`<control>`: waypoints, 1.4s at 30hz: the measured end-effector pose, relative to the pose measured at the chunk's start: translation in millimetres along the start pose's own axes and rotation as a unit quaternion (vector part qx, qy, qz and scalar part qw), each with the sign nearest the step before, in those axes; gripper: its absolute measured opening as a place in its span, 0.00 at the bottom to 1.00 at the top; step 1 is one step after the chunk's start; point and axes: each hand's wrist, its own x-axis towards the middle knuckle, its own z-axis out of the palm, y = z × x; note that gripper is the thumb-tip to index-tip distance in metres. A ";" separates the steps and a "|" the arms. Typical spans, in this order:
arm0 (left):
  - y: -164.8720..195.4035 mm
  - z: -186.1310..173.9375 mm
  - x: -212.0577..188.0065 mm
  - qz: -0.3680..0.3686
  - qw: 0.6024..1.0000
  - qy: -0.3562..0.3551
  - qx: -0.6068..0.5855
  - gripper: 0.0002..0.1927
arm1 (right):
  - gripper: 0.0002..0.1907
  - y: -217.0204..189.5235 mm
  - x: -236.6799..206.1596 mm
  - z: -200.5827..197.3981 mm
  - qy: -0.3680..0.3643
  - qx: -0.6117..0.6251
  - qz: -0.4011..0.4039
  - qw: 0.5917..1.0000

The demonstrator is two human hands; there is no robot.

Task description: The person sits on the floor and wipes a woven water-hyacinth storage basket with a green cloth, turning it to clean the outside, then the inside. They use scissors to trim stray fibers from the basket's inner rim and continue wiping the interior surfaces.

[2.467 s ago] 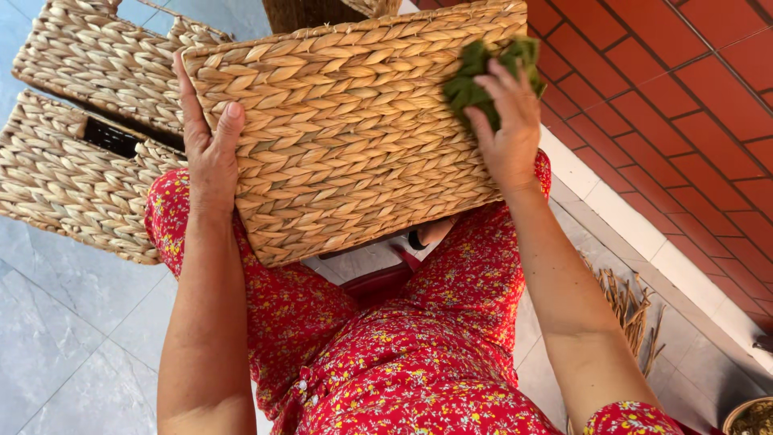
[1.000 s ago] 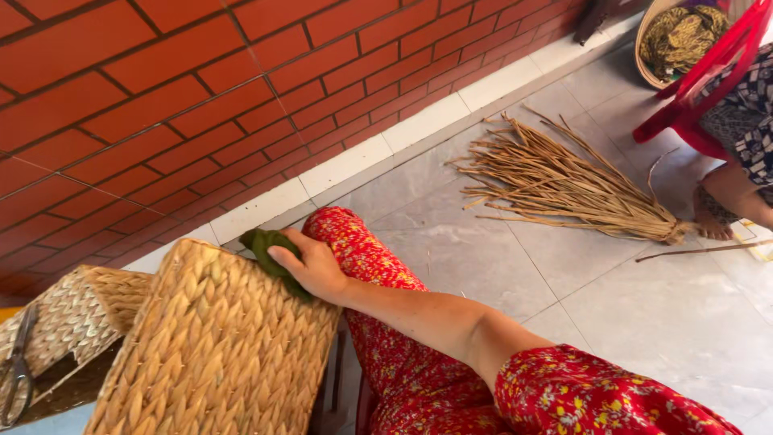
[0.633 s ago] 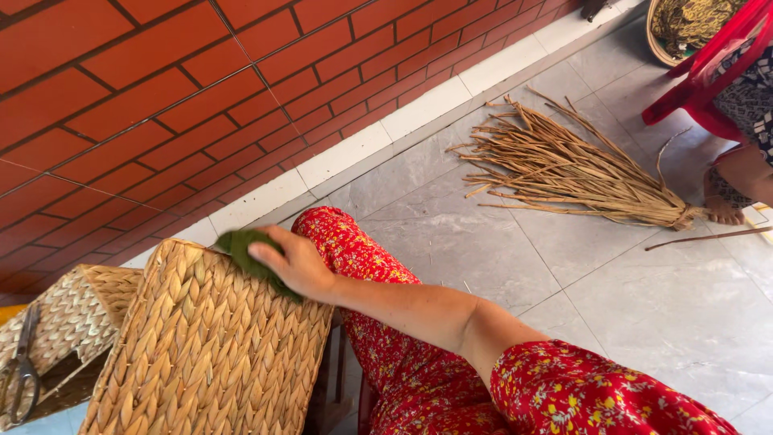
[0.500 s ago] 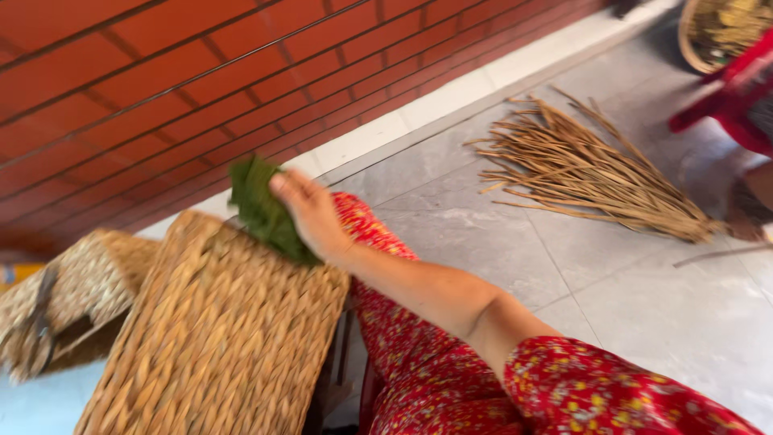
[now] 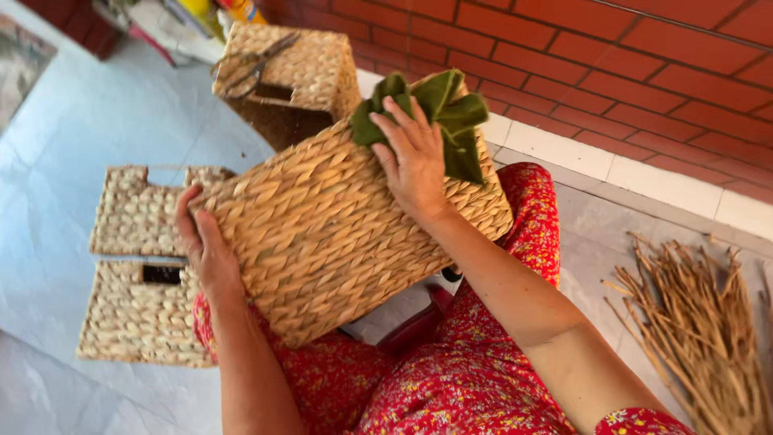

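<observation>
1. The basket point(image 5: 346, 234), a woven box of pale straw, rests tilted on the person's lap above the red floral dress point(image 5: 475, 379), one broad side turned up toward the camera, likely so that side can be worked on.
2. The left hand point(image 5: 205, 254) grips the basket's lower left corner, fingers curled over the edge and thumb along the side; this looks like a steadying hold that keeps the box from sliding off the knees.
3. The right hand point(image 5: 415, 161) lies on the upper part of the basket, fingers spread and pressing a crumpled green cloth point(image 5: 439, 109) against the weave near the top edge. The cloth bunches out past the fingertips, so it is pinned under the palm and not pinched.
4. The basket's opening faces away, so I cannot tell what, if anything, is inside.
5. Two more baskets point(image 5: 145, 266) lie stacked on the tiled floor point(image 5: 72, 145) to the left, each with a dark handle slot; their insides are hidden.
6. Another basket point(image 5: 294, 76) stands near the brick wall point(image 5: 612, 56) with scissors point(image 5: 250, 64) lying on top, in easy reach.
7. A bundle of dry stalks point(image 5: 700, 338) lies on the floor at the right, apart from the lap.
</observation>
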 end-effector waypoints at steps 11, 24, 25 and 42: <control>-7.5 9.0 1.7 -0.007 0.986 -0.041 -0.159 0.21 | 0.27 74.2 11.8 -42.6 -0.057 -0.049 -0.079 0.994; -12.7 10.2 3.6 -0.020 0.971 -0.042 -0.237 0.30 | 0.18 -42.7 -13.2 27.2 -0.069 0.055 -0.076 0.993; -13.4 10.0 3.7 -0.021 0.972 -0.044 -0.232 0.30 | 0.19 -65.3 -16.7 36.7 -0.087 0.071 -0.084 0.990; -42.7 5.0 3.7 0.050 0.960 -0.095 -0.259 0.21 | 0.28 86.1 11.0 -58.9 -0.115 -0.034 -0.113 0.986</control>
